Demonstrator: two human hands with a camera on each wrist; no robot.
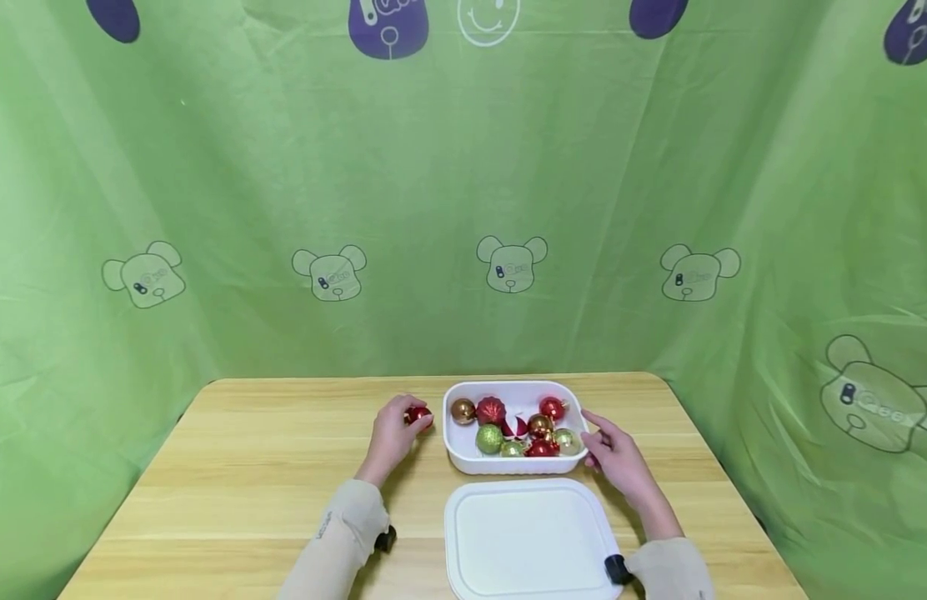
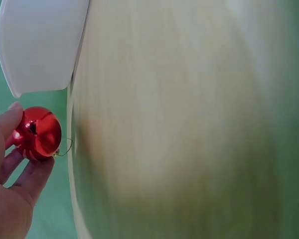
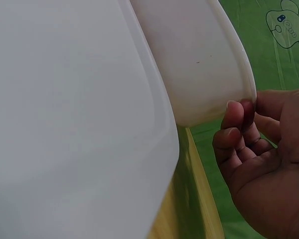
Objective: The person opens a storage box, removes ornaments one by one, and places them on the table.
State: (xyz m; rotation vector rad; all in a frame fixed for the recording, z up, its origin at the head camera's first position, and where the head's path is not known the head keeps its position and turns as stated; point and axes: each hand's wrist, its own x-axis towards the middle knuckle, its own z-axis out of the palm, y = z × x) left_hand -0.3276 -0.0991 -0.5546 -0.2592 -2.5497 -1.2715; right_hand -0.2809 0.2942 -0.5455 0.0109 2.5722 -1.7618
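Observation:
My left hand holds a shiny red Christmas ball between thumb and fingers, just left of the white plastic box. A thin hanging loop sticks out from the ball in the left wrist view. My right hand grips the box's right end at the rim, with curled fingers against the wall in the right wrist view. Inside the box lie several Christmas balls, among them a ridged red ball, a glittery green ball and a brown-gold ball.
In front of the box a white lid lies flat on the wooden table. Green printed cloth hangs behind the table and along both sides.

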